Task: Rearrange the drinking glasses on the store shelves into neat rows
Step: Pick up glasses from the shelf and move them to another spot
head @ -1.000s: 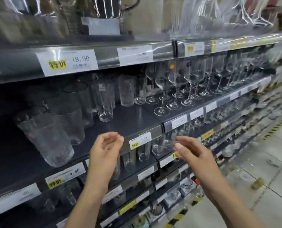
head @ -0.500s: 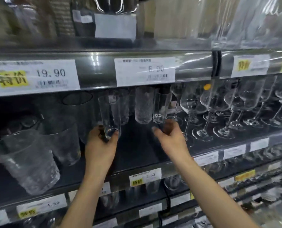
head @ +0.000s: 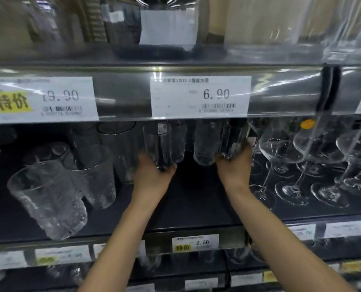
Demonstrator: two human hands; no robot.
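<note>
**Step: aligning two tall glasses, middle shelf**

Your left hand (head: 152, 179) grips the left tall glass (head: 156, 145) at its base, and your right hand (head: 234, 168) grips the right tall glass (head: 234, 142). The textured glass (head: 204, 142) stands between them. Wine glasses (head: 280, 148) crowd 3 o'clock. Likely next: set both in line, gently.

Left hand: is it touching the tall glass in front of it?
Touching. Head view: the left hand grips the tall glass at its base.
</note>
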